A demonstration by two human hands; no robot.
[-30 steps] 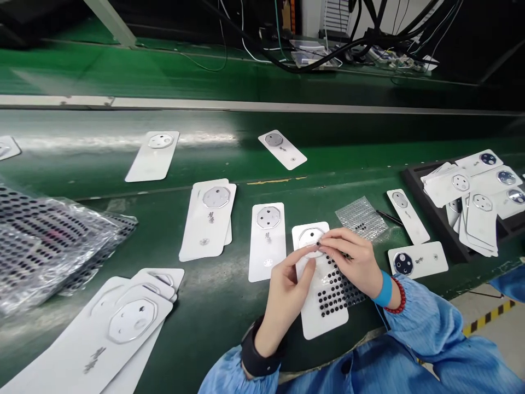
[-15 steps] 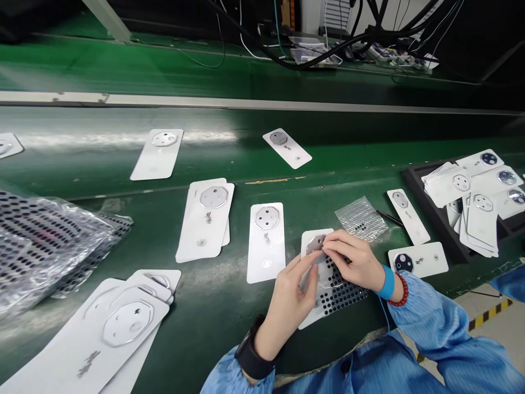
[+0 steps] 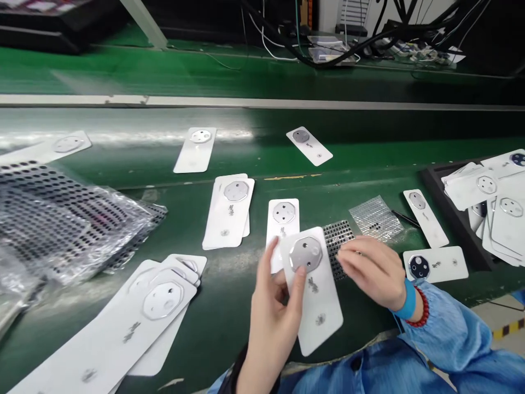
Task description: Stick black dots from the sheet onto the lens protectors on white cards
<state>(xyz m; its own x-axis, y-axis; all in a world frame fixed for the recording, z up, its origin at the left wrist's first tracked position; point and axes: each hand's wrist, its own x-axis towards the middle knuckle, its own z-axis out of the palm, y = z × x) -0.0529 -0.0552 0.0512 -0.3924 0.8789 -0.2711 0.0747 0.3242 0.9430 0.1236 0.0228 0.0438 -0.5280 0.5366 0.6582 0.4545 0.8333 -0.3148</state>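
Observation:
My left hand (image 3: 273,312) grips a white phone back cover (image 3: 322,298) by its left side, thumb on the front just below the octagonal silver camera ring. The cover is raised and tilted, overlapping another white cover (image 3: 284,210) that lies on the table behind it. To its right, my right hand (image 3: 375,268) is closed, fingertips pinched together over the edge of a sheet of small black dots (image 3: 337,238). Whatever the pinch holds, if anything, is too small to make out. A square of clear film (image 3: 375,216) with a few black dots lies just beyond.
Stacked white covers (image 3: 164,328) lie at the front left, beside dotted sheets in clear plastic (image 3: 77,219). A black tray (image 3: 451,219) holding several covers stands at the right, near a black pen-like tool (image 3: 405,219). A pale rail (image 3: 246,103) runs along the back.
My left hand has lifted the phone back cover off the table and turned it toward me. My right hand has come away from it to the right. The view has swung left.

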